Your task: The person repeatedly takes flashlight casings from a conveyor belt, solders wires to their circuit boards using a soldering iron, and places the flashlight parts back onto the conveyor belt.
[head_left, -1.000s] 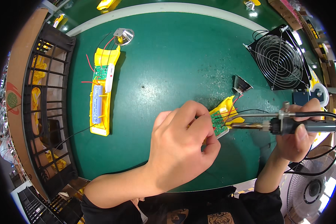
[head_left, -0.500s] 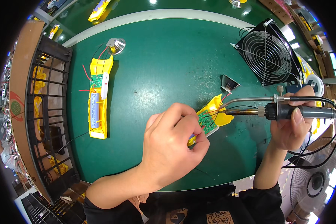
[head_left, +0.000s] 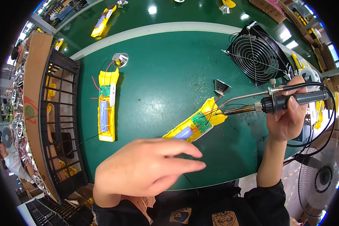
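yellow torch housing (head_left: 187,121), an open half-shell, lying on the green tabletop (head_left: 150,86) just off the centre of view toward four o'clock, its flared end at two o'clock and its other end at eight o'clock, partly hidden by a hand. the shell carries a green circuit board (head_left: 201,121) and a blue battery cell (head_left: 184,133); thin red wires (head_left: 216,101) lead to a reflector (head_left: 222,87) at one o'clock from the flared end.

left hand (head_left: 139,165), at seven o'clock: fingers apart, holding nothing visible; contact with the shell's near end cannot be told. right hand (head_left: 288,118), at three o'clock: fingers clamped on the soldering iron (head_left: 273,104), whose tip points to nine o'clock beside the flared end; whether it touches cannot be told.

handling, as judged: the shell is probably light, stiff and smooth plastic, apt to slide or turn on the tabletop; the cell likely puts most of the weight toward eight o'clock. the wires and their joints seem the fragile parts. the sound hold is across both side walls beside the cell, clear of board, wires and hot tip.
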The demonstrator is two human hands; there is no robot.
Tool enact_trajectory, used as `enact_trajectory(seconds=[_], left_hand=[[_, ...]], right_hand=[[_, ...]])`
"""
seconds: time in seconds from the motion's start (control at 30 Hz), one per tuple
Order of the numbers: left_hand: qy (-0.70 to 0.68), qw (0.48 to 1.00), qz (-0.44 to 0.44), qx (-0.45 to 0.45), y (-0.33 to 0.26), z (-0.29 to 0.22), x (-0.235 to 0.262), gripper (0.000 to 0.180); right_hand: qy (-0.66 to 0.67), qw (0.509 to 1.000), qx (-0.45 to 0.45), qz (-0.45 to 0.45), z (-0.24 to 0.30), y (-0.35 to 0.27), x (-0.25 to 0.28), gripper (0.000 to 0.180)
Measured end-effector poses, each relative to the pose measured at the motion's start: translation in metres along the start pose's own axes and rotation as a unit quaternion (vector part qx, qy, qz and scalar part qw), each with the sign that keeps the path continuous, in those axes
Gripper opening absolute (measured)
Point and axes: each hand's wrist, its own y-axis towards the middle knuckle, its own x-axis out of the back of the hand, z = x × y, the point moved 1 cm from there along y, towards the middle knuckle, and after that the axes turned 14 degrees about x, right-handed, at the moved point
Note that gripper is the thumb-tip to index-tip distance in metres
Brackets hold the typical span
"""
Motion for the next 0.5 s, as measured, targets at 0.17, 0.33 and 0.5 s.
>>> enact_trajectory(seconds=[0.17, 0.33, 0.5], left_hand=[[-0.01, 0.996, 0.077, -0.049, 0.0, 0.005, -0.01, 0.019], [-0.04, 0.994, 0.082, -0.056, 0.005, 0.014, -0.009, 0.014], [-0.005, 0.999, -0.052, -0.002, 0.015, 0.01, -0.017, 0.006]], right_hand=[[0.029, 0.999, 0.008, 0.029, 0.001, 0.0, 0.001, 0.014], [-0.002, 1.0, -0.02, -0.011, 0.002, 0.002, -0.002, 0.018], [-0.007, 1.0, -0.027, 0.0, 0.001, 0.002, 0.001, 0.018]])
